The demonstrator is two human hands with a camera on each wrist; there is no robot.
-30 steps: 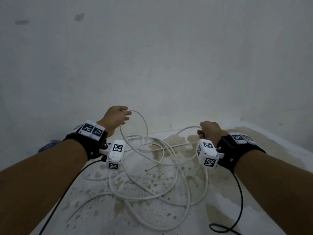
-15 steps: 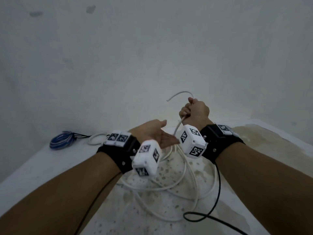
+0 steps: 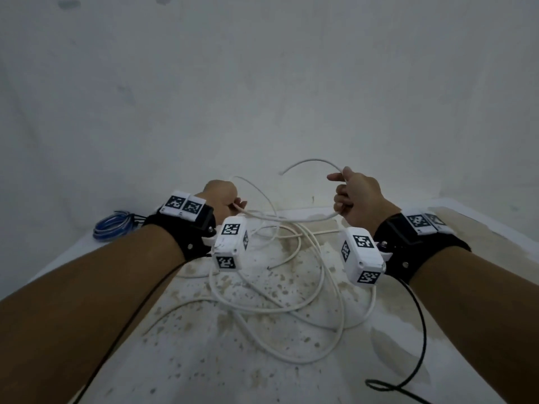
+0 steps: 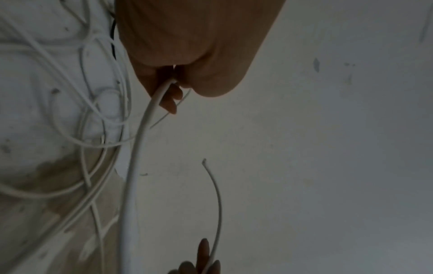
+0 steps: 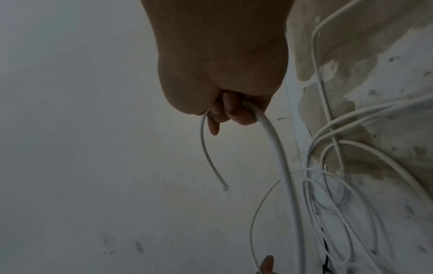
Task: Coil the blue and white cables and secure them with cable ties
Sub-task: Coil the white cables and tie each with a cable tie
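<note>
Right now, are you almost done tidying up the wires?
About halfway. The blue cable lies coiled at the table's far left, apparently bound with a dark tie. In hand: the white cable, stretched between the left hand and the right hand, its free end arching above. Left: most of it sprawls loose on the stained table, uncoiled and untied.

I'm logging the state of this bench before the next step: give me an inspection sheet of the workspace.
Surface: white table, stained and speckled brown.
Job's things: white cable in loose tangled loops, uncoiled; blue cable coiled at the far left.
Clutter: nothing seen.
Hands: left hand grips the white cable; right hand grips it near its free end, which arcs upward.
Cables: black leads trail from both wrist units.
Cable ties: dark strands beside the blue coil, too small to tell.
Surroundings: bare grey-white wall.
</note>
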